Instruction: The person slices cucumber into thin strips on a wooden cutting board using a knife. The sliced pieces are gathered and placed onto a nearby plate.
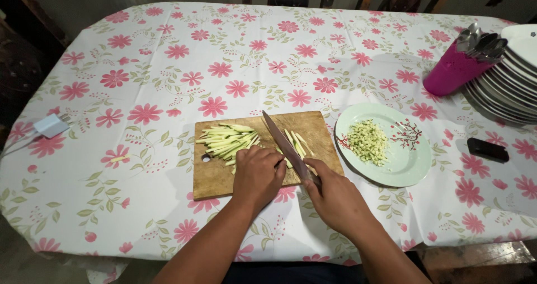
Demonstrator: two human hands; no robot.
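On the cutting board [221,175], left hand [258,175] pins vegetable strips [229,140] beside knife [288,147] gripped by right hand [335,197].

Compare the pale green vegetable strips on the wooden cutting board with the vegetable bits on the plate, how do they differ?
The pale green vegetable strips are long thin sticks; the vegetable bits are tiny dice. The strips lie loosely fanned on the rectangular wooden cutting board; the bits sit heaped on the round pale green plate. The strips lie beside the left hand; the bits lie apart from both hands. Both share the same pale colour.
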